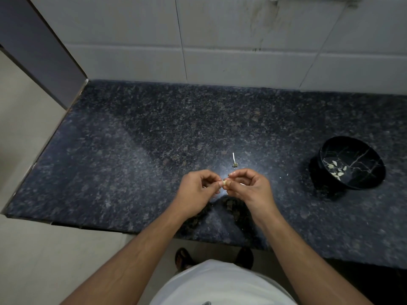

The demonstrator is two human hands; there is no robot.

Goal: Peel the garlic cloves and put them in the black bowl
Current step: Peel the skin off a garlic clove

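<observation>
A small pale garlic clove (pixel 225 183) sits between the fingertips of both hands, just above the dark granite counter (pixel 132 150). My left hand (pixel 198 190) pinches it from the left and my right hand (pixel 248 186) pinches it from the right, fingers curled. The black bowl (pixel 361 186) with marble-like veins stands at the right on the counter, apart from my hands. Several peeled garlic cloves (pixel 337 170) lie inside the bowl.
A bare garlic stem with its root base (pixel 234 161) lies on the counter just beyond my hands. White tiled wall (pixel 242 51) runs behind the counter. The counter's left edge and front edge drop to a light floor (pixel 33 260).
</observation>
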